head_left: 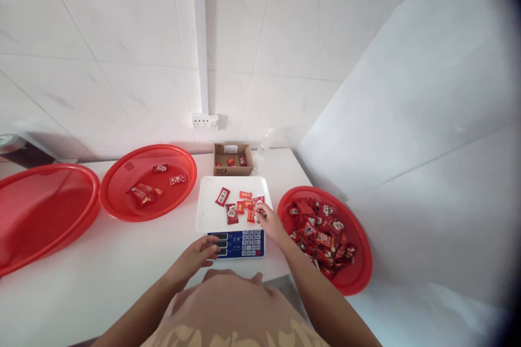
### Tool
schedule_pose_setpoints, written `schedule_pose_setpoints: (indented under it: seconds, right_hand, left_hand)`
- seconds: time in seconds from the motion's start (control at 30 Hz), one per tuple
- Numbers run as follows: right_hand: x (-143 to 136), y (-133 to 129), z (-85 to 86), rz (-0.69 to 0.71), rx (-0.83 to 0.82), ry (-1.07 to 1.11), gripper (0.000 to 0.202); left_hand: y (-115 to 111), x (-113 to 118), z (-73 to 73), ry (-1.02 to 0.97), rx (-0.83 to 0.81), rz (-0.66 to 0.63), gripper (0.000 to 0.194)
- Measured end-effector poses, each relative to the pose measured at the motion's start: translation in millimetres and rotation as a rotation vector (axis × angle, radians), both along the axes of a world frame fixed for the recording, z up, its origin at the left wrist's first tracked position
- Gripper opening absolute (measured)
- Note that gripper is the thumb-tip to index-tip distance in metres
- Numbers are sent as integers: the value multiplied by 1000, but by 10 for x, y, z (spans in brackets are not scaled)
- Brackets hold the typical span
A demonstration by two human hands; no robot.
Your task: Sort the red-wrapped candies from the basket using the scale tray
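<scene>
My right hand (269, 223) is over the right side of the scale's white tray (209, 219). Its fingers are pinched together at a small red wrapped packet (259, 200), partly hidden behind them. Several more red packets lie flat on the tray, among them a dark red one (232, 213) and a tilted one with a pale label (222, 196). Beside the left end of the scale's blue keypad panel (236, 244) is my left hand (199, 255), holding nothing, its fingers loosely apart and partly covering the display.
At right, a red basket (366, 249) is heaped with red packets. Another red basket (109, 203), at left, holds a few, next to a further red basket (87, 227). Behind the scale stands a small cardboard box (232, 171) with packets, and a clear plastic bottle (264, 143).
</scene>
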State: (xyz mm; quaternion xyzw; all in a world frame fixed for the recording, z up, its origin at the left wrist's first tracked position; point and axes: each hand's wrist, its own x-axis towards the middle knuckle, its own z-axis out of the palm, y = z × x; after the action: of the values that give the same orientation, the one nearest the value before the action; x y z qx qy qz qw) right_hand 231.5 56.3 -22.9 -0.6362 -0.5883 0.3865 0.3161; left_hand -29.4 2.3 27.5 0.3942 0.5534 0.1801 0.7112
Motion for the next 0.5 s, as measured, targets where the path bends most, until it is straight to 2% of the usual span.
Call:
schedule_pose_setpoints:
  seconds: [0.13, 0.23, 0.4, 0.5]
  right_hand:
    - [-118, 112, 53, 148, 94, -57, 44]
    - [-169, 182, -1, 124, 83, -241, 54]
    - [-231, 236, -137, 124, -4, -503, 56]
    - [-260, 259, -162, 145, -12, -575, 42]
  left_hand:
    - [17, 2, 0, -5, 2, 1, 60]
    - [0, -31, -24, 10, 1, 0, 60]
    - [-32, -76, -44, 30, -7, 5, 58]
    - [-31, -77, -29, 30, -11, 12, 58]
